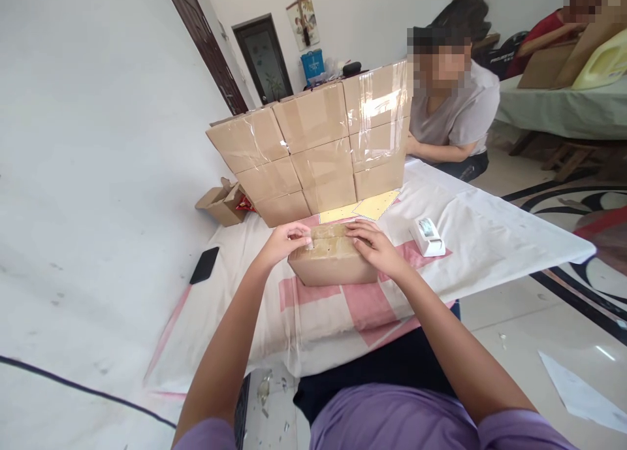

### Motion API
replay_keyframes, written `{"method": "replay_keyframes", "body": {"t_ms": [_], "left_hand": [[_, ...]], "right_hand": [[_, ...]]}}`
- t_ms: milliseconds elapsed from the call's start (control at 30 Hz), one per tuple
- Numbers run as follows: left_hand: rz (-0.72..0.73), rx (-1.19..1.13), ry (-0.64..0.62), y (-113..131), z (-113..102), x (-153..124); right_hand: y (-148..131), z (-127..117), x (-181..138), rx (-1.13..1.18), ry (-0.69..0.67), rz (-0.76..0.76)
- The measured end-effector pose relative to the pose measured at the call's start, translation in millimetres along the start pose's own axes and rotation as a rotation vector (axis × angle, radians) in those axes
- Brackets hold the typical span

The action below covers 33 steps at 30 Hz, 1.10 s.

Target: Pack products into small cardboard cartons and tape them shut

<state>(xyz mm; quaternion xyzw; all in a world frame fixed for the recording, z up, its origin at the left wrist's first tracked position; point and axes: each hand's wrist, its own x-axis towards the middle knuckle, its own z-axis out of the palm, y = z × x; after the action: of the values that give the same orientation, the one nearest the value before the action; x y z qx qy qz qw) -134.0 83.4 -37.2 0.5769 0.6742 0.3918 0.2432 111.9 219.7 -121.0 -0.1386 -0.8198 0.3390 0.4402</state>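
Observation:
A closed cardboard box (337,269) lies before me on the cloth-covered table, with clear packing tape (329,232) shining along its top. My left hand (287,242) is at the box's top left edge, thumb and fingers drawn together. A small glossy bit shows by its fingertips, too small to name. My right hand (376,246) rests on the top right of the same box, fingers stretched out over the tape and holding nothing.
Taped cartons (326,143) are stacked behind the box, with yellow sheets (377,204) at their foot. A white device (428,236) lies to the right, a black phone-like slab (204,265) to the left. An open carton (221,204) sits far left. A co-worker (453,110) crouches beyond the stack.

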Motion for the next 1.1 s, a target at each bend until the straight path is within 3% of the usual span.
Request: {"method": "replay_keyframes", "body": {"t_ms": [567,633,767,833,1000,1100], "left_hand": [[0.034,0.066,0.016,-2.7,3.6,7.9],[0.072,0.123,0.079,-5.4,2.6,8.5],[0.187,0.249,0.383,-7.4,-0.7,-1.3],[0.268,0.313,0.471,-6.5,0.9,-12.0],[0.377,0.605,0.183,-6.2,13.9,-40.5],[0.400,0.640,0.243,-10.4,18.0,-48.4]], "right_hand": [[-1.7,3.4,-2.6,0.010,0.052,-0.004],[-1.9,3.2,-3.2,0.010,0.050,0.003],[-2.2,2.9,-4.4,0.026,0.072,0.018],[-2.3,3.3,-4.6,0.032,0.084,0.018],[-3.5,5.9,-4.2,0.032,0.108,0.017],[-4.2,6.2,-3.9,0.031,0.110,0.013]]}}
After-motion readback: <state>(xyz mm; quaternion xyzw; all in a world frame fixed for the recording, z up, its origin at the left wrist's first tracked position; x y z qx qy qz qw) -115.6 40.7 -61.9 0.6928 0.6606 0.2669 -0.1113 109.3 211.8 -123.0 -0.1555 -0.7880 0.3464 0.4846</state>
